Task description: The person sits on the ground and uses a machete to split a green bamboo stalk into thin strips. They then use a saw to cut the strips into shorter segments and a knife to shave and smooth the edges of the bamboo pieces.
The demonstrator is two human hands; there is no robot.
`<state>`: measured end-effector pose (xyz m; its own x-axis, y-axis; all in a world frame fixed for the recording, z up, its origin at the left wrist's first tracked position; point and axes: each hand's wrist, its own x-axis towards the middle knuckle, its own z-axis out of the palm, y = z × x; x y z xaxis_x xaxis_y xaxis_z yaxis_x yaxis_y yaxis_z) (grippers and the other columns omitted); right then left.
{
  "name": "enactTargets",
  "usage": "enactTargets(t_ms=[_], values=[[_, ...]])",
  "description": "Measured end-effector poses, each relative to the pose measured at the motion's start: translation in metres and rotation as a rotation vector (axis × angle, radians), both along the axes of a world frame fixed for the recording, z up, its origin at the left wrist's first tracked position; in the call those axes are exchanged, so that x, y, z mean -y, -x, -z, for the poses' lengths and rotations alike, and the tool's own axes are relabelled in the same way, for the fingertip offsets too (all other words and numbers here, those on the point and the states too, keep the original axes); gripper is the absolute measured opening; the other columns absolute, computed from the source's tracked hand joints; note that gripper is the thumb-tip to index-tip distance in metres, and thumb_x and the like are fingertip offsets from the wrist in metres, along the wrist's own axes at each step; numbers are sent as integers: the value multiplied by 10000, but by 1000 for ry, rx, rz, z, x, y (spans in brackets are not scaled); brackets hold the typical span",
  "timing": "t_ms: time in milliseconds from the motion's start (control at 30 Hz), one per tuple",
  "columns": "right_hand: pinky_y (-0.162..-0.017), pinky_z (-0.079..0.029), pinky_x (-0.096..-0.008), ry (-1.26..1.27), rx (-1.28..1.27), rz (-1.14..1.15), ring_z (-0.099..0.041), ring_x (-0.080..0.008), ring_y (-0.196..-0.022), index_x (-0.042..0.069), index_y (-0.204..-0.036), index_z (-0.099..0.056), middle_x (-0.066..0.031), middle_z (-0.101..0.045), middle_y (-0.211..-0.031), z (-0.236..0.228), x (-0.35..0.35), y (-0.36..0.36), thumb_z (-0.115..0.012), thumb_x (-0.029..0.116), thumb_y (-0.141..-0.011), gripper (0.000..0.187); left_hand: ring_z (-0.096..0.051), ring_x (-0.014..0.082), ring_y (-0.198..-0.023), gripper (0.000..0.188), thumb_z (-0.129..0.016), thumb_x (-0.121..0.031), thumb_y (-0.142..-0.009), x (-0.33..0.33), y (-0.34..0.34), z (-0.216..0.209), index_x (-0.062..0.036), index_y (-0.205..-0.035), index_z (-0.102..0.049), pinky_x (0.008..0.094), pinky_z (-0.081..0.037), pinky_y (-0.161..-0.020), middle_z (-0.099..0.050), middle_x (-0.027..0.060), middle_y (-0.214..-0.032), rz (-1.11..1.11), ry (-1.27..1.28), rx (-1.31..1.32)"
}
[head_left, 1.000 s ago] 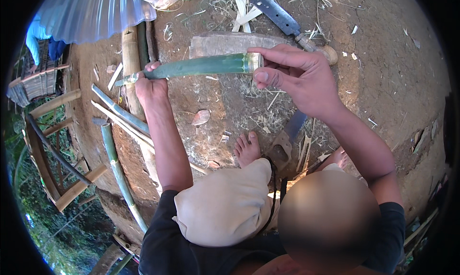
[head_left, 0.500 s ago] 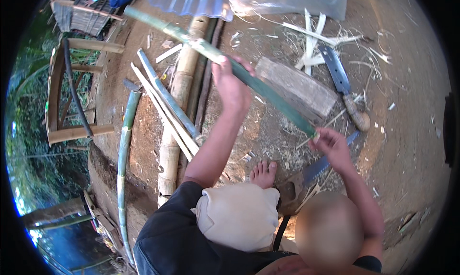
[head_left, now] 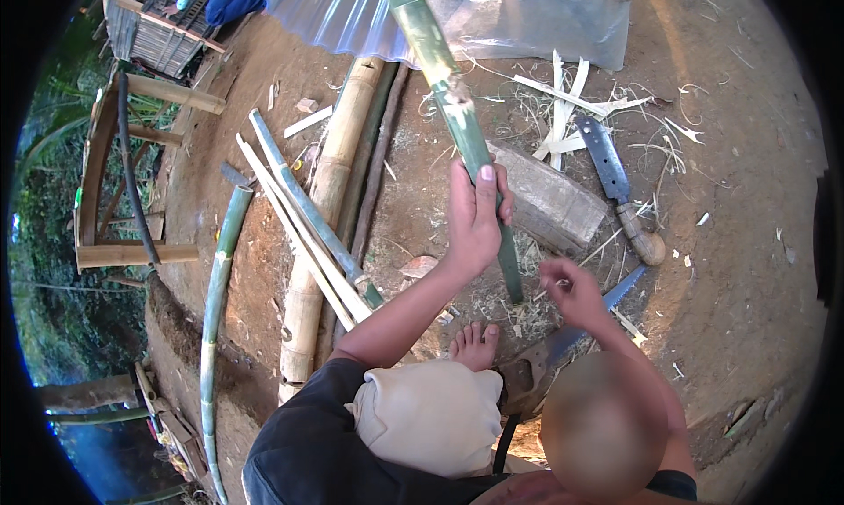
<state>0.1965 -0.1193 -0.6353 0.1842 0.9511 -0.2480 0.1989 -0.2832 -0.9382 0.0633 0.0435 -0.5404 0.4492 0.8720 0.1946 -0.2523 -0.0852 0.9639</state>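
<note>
- Left hand (head_left: 476, 228) wraps round long green bamboo pole (head_left: 455, 109), thumb on top.
- Pole slants, lower end near right hand (head_left: 576, 296).
- Right hand loosely curled, off pole; can't tell if fingertips meet.
- Grey rectangular wooden block (head_left: 552, 197) lies right of pole.

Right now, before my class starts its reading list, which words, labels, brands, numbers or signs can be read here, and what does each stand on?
There are none that can be read.
The green bamboo pole in the left hand, the machete, the handsaw and the corrugated plastic sheet show no legible lettering.
Any finer marks are too small or blurred to tell.
</note>
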Motion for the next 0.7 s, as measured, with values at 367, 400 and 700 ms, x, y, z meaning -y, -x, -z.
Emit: enactTargets(t_ms=[367,400,700], values=[[-895,-497,-309,-487,-96,223,-617,-151,-1099,32,-1394,-477,-109,-652,-1250,-127,-82,-41,-558,235,-1014,438,-454,70,-628,181,-443,-221,-1060,8,-24,-9,-51,-1087,-497,255,-391,-551,-481,-4,-739,34,-470,-446],[-883,-501,-307,-496,-177,230,-615,-144,-1086,33,-1397,-471,-104,-644,-1265,-126,-84,-49,-548,240,-1020,437,-457,72,-622,187,-457,-233,-1055,7,-25,-20,-55,-1073,-509,262,-391,-548,-474,-10,-716,109,-429,-486],[-792,-551,-304,-467,-438,453,-668,-155,-913,-18,-1198,-611,-120,-701,-1074,-74,-73,-48,-519,187,-1034,278,-514,171,-638,343,-457,-361,-1043,-49,-12,-13,-42,-1056,-582,352,-421,-602,-531,72,-681,725,-168,-740]])
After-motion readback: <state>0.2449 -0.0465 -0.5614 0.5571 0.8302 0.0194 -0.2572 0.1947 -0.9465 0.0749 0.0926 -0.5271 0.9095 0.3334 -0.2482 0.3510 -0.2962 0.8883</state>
